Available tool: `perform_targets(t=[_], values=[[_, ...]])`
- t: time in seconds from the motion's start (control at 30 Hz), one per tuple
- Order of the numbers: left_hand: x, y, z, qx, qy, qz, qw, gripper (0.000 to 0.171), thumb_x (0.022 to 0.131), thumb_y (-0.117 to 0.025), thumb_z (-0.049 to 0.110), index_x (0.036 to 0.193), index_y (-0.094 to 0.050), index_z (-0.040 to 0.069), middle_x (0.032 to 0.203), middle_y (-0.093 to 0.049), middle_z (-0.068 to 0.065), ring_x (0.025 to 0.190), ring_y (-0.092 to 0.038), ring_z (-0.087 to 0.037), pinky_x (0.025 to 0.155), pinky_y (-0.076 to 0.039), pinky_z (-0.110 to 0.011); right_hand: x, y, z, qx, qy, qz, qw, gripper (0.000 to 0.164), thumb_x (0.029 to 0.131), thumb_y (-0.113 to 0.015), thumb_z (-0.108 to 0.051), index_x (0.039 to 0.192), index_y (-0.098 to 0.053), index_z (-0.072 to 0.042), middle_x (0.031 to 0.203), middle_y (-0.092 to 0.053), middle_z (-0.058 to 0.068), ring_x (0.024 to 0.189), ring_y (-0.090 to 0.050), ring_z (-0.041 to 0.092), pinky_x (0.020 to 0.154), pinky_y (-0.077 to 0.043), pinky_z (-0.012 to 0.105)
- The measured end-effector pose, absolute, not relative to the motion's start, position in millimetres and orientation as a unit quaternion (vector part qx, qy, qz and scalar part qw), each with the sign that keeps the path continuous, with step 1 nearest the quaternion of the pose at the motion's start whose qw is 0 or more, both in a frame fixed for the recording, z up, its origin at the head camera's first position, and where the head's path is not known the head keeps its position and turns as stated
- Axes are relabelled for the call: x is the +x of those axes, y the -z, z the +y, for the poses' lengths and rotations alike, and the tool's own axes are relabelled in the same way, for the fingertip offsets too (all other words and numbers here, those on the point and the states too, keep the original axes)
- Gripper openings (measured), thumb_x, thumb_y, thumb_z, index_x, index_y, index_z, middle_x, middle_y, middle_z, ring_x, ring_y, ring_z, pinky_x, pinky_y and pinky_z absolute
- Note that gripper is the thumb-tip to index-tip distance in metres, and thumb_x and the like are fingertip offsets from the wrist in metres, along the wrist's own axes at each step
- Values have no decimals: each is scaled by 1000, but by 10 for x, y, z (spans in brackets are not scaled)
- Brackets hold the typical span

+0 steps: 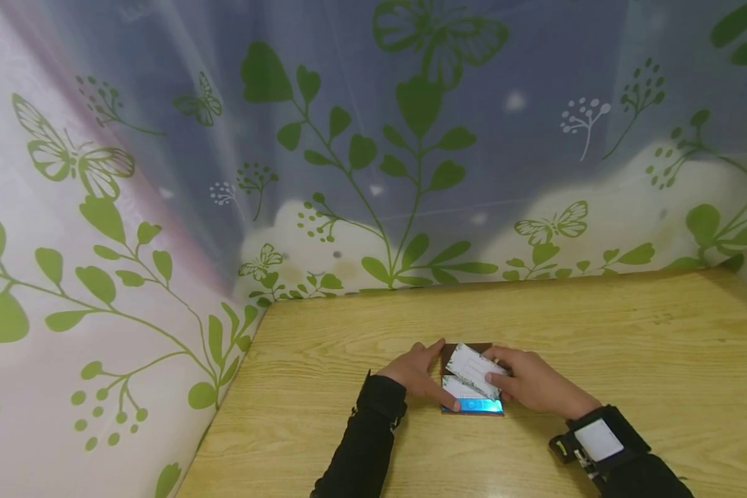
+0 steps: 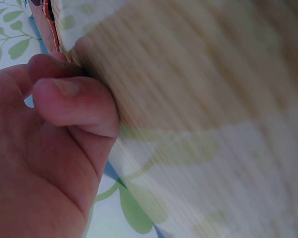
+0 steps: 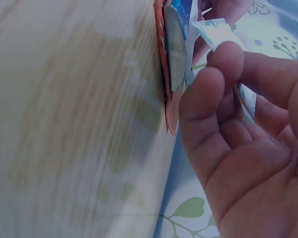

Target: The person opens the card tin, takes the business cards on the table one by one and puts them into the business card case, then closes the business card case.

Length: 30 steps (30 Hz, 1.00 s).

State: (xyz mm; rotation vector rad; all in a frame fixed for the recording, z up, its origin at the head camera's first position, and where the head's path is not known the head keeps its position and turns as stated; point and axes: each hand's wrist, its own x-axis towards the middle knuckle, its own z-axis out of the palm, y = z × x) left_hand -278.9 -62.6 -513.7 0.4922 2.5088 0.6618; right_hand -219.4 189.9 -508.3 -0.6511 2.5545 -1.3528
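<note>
A small brown card case point(image 1: 448, 354) lies open on the wooden table, its lower part carrying a shiny blue strip point(image 1: 484, 405). My left hand point(image 1: 413, 370) grips the case at its left side, the thumb on the blue strip and a fingertip at the top left corner. Between thumb and fingers, my right hand point(image 1: 532, 384) pinches a white card point(image 1: 475, 368) with printed green leaves, tilted over the case. Another leaf-printed white card point(image 1: 453, 386) shows under it, just above the strip. From the right wrist, the case's reddish-brown edge point(image 3: 162, 54) appears beside the pinched card point(image 3: 222, 33).
Light wood-grained table point(image 1: 324, 346) surrounds the case. Behind and to the left hangs a curtain point(image 1: 324, 173) printed with green leaves and butterflies, reaching the table's far edge. Both wrists wear black straps; a white square device point(image 1: 599, 440) sits on the right one.
</note>
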Motion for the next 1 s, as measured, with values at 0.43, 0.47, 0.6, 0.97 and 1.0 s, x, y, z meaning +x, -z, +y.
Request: perform_targets(t=[0.43, 0.47, 0.6, 0.97, 1.0], values=[[-2782, 5116, -629, 179, -253, 917, 252, 124, 68, -95, 52, 167, -23, 30, 161, -35, -14, 139, -47, -32, 106, -48, -44, -2175, 5074, 1889, -234, 457, 853, 94, 23, 105, -61, -8, 126, -63, 1, 79, -60, -1, 58, -53, 7, 54, -46, 25], [-2782, 5115, -632, 179, -254, 916, 253, 124, 69, -95, 52, 167, -23, 30, 161, -35, -14, 139, -47, -32, 106, -48, -44, -2173, 5071, 1886, -231, 457, 853, 98, 23, 105, -61, -8, 126, -63, 0, 78, -60, 0, 58, -53, 8, 54, -45, 25], [-2791, 5127, -635, 179, -253, 916, 255, 123, 69, -94, 53, 167, -22, 30, 160, -36, -14, 139, -48, -31, 105, -49, -44, -2163, 5066, 1883, -227, 453, 855, 115, 25, 104, -61, -9, 127, -63, 1, 76, -58, -1, 58, -53, 8, 53, -44, 24], [-2765, 5082, -641, 178, -245, 917, 260, 121, 71, -93, 53, 167, -22, 31, 165, -29, -15, 144, -42, -34, 107, -47, -47, -2182, 5097, 1901, -242, 443, 852, 135, 30, 104, -62, -10, 132, -62, 3, 74, -59, -3, 56, -51, 8, 50, -42, 24], [-2766, 5087, -641, 177, -243, 918, 260, 121, 71, -92, 54, 167, -22, 31, 165, -29, -15, 144, -42, -34, 107, -47, -46, -2180, 5098, 1897, -240, 445, 852, 136, 30, 104, -62, -10, 131, -63, 3, 74, -59, -2, 56, -51, 8, 49, -41, 24]])
